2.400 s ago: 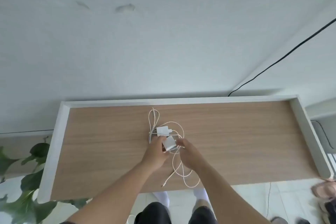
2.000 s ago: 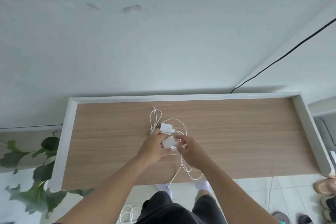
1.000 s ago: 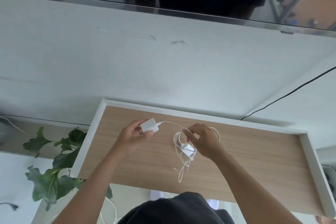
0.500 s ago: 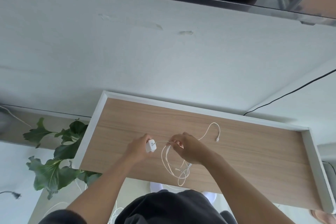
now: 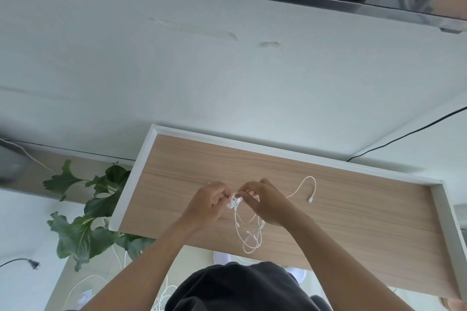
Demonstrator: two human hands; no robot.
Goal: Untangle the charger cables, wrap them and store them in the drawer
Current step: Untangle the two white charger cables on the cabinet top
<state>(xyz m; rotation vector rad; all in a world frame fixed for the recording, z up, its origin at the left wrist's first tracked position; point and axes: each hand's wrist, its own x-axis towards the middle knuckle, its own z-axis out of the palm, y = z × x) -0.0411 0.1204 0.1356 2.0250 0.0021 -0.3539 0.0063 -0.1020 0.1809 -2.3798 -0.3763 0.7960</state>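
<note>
Looking down from the head view, both hands met over the middle of the wooden tabletop (image 5: 328, 209). The left hand (image 5: 206, 206) was closed around a small white charger plug (image 5: 230, 203), mostly hidden by its fingers. The right hand (image 5: 265, 203) pinched the white cable (image 5: 249, 235) just beside the plug. Below the hands, the cable hung in tangled loops reaching toward the tabletop's near edge. One free end of the cable ran right of the right hand, curving up and ending in a connector (image 5: 310, 200) lying on the tabletop. A leafy green plant (image 5: 86, 222) stood left of the tabletop.
</note>
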